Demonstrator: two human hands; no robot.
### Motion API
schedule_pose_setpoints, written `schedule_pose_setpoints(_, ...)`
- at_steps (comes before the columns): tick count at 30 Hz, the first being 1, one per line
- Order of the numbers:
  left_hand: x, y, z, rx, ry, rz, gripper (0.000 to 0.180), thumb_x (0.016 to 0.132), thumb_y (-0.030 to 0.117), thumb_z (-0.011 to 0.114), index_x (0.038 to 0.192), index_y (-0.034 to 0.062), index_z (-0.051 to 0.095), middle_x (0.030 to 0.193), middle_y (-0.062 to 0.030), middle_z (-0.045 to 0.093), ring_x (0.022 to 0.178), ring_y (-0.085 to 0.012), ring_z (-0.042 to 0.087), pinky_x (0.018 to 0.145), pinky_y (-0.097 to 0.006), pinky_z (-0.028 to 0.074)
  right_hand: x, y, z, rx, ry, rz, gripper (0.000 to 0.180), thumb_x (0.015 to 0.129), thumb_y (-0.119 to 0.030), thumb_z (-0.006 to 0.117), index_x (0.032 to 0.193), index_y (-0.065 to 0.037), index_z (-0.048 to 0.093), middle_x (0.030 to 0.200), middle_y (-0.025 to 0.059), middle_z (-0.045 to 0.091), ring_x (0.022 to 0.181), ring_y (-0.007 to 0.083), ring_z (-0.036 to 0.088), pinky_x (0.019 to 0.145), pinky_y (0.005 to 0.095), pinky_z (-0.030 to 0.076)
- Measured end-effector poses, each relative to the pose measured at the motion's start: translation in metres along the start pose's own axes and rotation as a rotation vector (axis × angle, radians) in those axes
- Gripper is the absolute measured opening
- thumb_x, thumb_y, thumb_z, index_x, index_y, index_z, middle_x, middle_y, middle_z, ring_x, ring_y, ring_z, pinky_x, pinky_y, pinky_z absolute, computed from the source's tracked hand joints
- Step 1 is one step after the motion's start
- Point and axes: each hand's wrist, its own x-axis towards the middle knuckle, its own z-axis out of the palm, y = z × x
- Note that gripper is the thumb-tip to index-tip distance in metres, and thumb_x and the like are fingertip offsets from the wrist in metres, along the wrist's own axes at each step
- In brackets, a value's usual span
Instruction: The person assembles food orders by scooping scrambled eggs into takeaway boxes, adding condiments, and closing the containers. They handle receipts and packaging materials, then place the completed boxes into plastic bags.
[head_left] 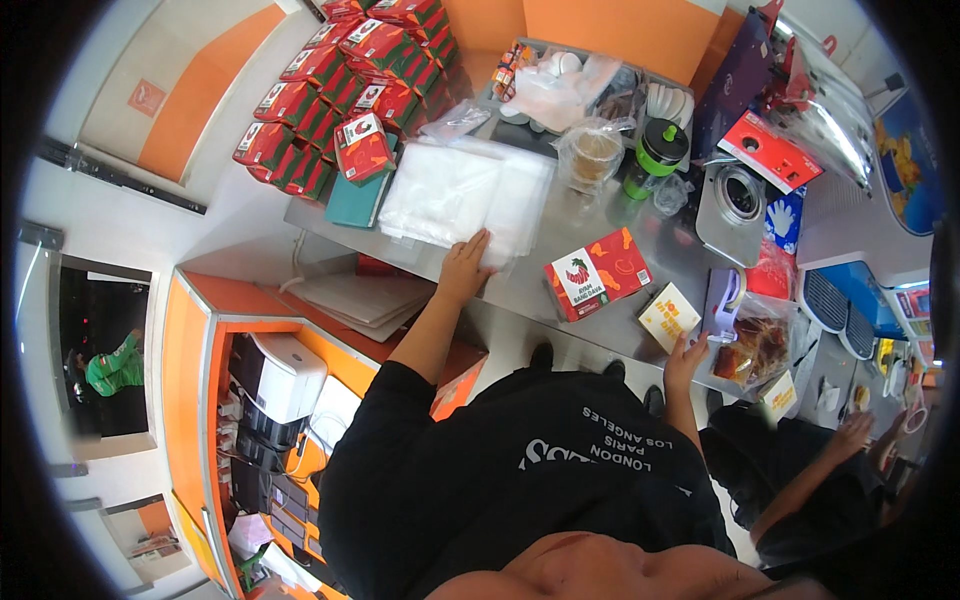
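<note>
My left hand [467,268] lies with fingers stretched out on the near edge of a stack of clear plastic bags [440,195]. My right hand [685,362] is at the counter's front edge, fingers apart, close beside a small white and yellow box [668,317]; whether it touches the box I cannot tell. A purple tape dispenser [722,305] stands just beyond those fingertips. Between my hands sits a closed red food box [598,274] with a white label. Right of the dispenser lies a clear bag of brown food [755,348].
Red and green boxes [350,85] are piled at the back left, beside a teal book [355,198]. Farther back stand a green-lidded shaker bottle [655,155], a bagged round tub [592,155] and a tray of supplies [560,85]. A co-worker's hand [848,437] is at the right.
</note>
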Motion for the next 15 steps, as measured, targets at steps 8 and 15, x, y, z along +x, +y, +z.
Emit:
schedule_pose_setpoints(8, 0.057, -0.049, -0.002, 0.159, -0.018, -0.200, 0.048, 0.096, 0.025, 0.058, 0.144, 0.0193, 0.054, 0.154, 0.0046, 0.046, 0.125, -0.0293, 0.048, 0.106, -0.048, 0.035, -0.029, -0.005, -0.046, 0.180, -0.043, -0.035, 0.041, 0.107, -0.023, 0.048, 0.137, 0.004, 0.044, 0.135, 0.0214, 0.047, 0.116, 0.0290, 0.051, 0.102, 0.0403, 0.041)
schedule_pose_setpoints(15, 0.110, -0.045, -0.014, 0.459, -0.191, -0.144, 0.066, 0.096, 0.056, 0.055, 0.151, 0.0211, 0.047, 0.164, -0.0013, 0.031, 0.151, -0.0317, 0.023, 0.119, -0.057, 0.017, -0.047, 0.016, -0.047, 0.237, -0.090, 0.112, 0.031, 0.107, -0.021, 0.048, 0.126, 0.003, 0.052, 0.123, 0.0175, 0.055, 0.107, 0.0245, 0.056, 0.096, 0.0377, 0.044)
